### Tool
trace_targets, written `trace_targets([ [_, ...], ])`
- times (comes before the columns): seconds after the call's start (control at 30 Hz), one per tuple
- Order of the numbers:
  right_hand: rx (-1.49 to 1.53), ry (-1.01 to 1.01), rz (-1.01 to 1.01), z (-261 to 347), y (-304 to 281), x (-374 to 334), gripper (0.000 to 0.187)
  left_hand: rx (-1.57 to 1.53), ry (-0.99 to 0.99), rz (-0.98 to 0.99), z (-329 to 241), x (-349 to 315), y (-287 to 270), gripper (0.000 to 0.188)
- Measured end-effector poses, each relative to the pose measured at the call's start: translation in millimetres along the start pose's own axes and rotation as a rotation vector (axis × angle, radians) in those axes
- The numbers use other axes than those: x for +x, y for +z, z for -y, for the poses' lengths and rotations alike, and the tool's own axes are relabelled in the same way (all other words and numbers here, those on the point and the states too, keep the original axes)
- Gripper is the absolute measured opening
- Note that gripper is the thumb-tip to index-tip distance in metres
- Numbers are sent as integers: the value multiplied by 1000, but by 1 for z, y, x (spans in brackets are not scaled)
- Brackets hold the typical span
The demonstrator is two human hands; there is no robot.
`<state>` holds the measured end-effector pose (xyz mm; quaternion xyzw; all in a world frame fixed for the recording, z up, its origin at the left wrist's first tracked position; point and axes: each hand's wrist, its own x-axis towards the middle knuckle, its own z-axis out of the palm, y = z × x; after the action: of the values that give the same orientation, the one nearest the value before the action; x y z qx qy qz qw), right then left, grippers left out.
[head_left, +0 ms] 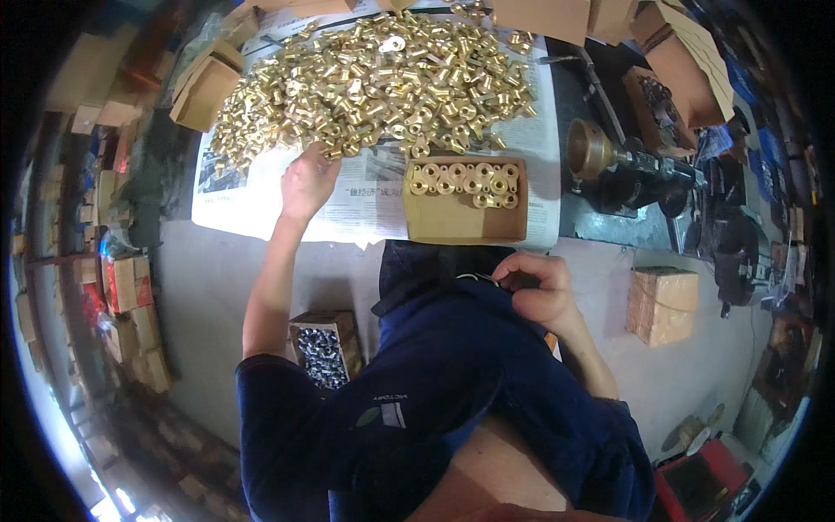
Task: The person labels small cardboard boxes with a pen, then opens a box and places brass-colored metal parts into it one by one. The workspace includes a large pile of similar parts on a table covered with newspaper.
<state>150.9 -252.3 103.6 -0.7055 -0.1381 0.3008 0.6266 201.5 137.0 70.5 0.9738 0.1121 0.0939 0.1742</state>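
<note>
A broad heap of shiny brass fittings, each with a short barrel and a flat flange, lies on newspaper on the table. At the heap's near left edge, my left hand has its fingertips pinched round a single brass fitting. To its right stands a shallow cardboard box, with flanged brass fittings packed in rows along its far side. My right hand hangs below the table edge by my waist, its fingers curled together beside a pale cord. Whatever those fingers hold is hidden.
Newspaper covers the table. A dark machine with a brass-coloured cup stands at the right. Open cartons flank the heap. Below are a box of small metal parts and a wrapped carton. Loaded shelves line the left.
</note>
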Motion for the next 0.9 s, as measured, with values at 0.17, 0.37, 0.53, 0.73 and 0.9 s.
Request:
trace_targets([
  [0.17, 22, -31, -28, 2, 4, -3, 31, 55, 101, -30, 14, 8, 5, 17],
  [0.37, -23, -39, -64, -2, -1, -8, 30, -159, 134, 20, -36, -17, -34, 16],
  [0.53, 24, -41, -19, 6, 3, -3, 30, -278, 454, 289, -116, -42, -34, 14],
  [0.73, -30, -113, -44, 7, 0, -7, 31, -100, 682, 337, -140, -44, 3, 12],
  [0.9, 12, -99, -69, -1, -4, -12, 31, 44, 662, 442, -138, -41, 23, 16],
])
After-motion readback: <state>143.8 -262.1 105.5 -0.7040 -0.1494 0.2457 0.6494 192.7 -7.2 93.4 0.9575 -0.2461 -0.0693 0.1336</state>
